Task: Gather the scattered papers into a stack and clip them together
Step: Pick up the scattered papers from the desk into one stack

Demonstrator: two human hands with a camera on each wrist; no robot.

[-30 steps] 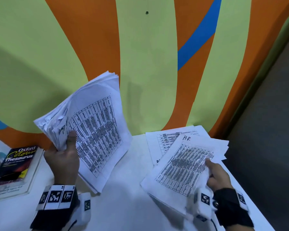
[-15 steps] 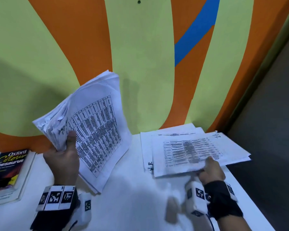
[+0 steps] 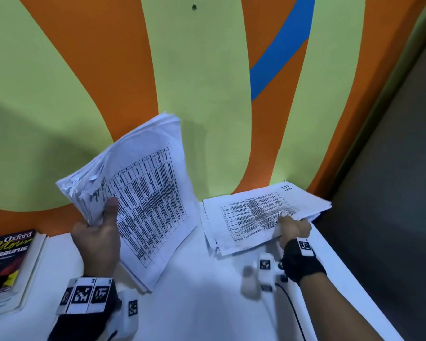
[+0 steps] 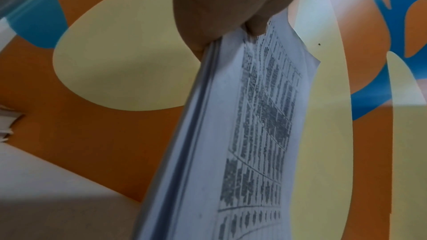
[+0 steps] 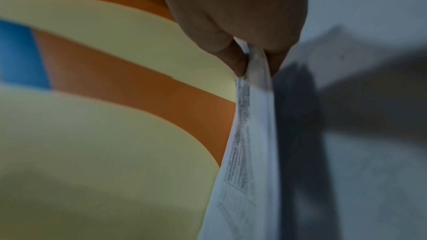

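Note:
My left hand [image 3: 97,230] holds a thick stack of printed papers [image 3: 143,193] upright and tilted, its lower corner resting on the white table [image 3: 194,303]. The thumb lies on the front sheet. In the left wrist view the same stack of papers [image 4: 242,134] runs edge-on from my left hand [image 4: 231,15]. My right hand [image 3: 293,227] pinches a thinner bundle of printed sheets [image 3: 256,215] at its near edge, low over the table's back right corner. The right wrist view shows my right hand [image 5: 254,57] with finger and thumb on either side of the bundle of sheets [image 5: 249,134]. No clip is visible.
An Oxford Colour Thesaurus book [image 3: 8,262] lies at the table's left edge. The painted orange, green and blue wall [image 3: 207,94] stands right behind the table. The table's right edge [image 3: 354,279] drops off to a dark floor.
My right hand has turned and squared the loose sheets on the right into one bundle, and they sit further right and back. The left hand's stack has kept still.

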